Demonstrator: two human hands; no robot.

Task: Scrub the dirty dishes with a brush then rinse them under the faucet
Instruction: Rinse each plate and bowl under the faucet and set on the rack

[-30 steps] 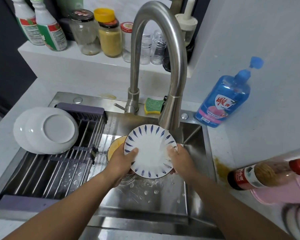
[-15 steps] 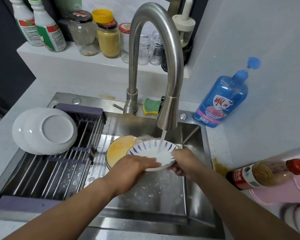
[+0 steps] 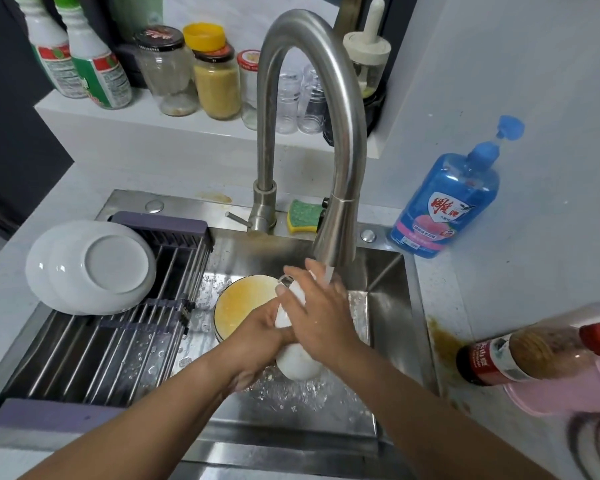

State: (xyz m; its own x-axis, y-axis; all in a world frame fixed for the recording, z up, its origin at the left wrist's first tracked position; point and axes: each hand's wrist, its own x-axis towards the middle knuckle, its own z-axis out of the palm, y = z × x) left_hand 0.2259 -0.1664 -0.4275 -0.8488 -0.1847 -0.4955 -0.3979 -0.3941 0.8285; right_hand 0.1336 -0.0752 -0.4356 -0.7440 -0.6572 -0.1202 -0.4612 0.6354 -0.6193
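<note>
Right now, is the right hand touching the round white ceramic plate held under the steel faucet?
Touching. The head view shows the right hand spread flat across the back of the round white ceramic plate, with no gap visible.

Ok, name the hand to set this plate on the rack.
Left, probably: the left hand grips the plate, and the rack lies on that side; the right hand rests flat across it.

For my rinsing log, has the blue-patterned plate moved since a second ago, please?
Yes: the plate has flipped, white underside now toward the camera, still beneath the faucet.
</note>
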